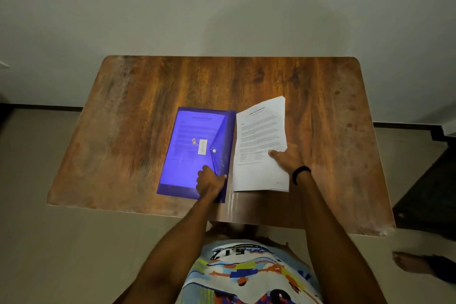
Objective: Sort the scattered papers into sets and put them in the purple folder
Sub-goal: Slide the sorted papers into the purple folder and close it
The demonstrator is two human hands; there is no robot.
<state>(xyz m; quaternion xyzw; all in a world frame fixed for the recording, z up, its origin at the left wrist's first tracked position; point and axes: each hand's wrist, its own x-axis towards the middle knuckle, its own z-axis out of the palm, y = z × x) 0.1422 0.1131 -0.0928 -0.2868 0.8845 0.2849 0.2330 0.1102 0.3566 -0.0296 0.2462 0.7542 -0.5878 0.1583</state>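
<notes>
The fingers [206, 173] of the left hand [211, 181] are curled together over the near right edge of the purple folder [187, 155], where its flap [225, 140] is gripped. The thumb [273, 153] of the right hand [287, 159] is pressed onto the top sheet of a stack of papers [261, 136], which is pinched between it and the fingers hidden underneath.

The folder is laid flat on the table [325, 106], left of the middle, with its long axis running away from the person and leaning slightly to the right. The flap lies along its right side, and a white snap button [214, 150] is seen there. A printed sheet can be made out through the purple cover.

The stack is held just to the right of the folder, parallel to it, with the heading at the far end. Its far end seems to be raised off the table, though this cannot be judged with certainty.

A white label [202, 147] and a small red sticker [194, 141] are fixed to the folder; their writing cannot be read. The print on the papers is too small to read.

A black band [301, 173] is worn on the right wrist. A shirt [246, 276] with a coloured picture is seen below.
</notes>
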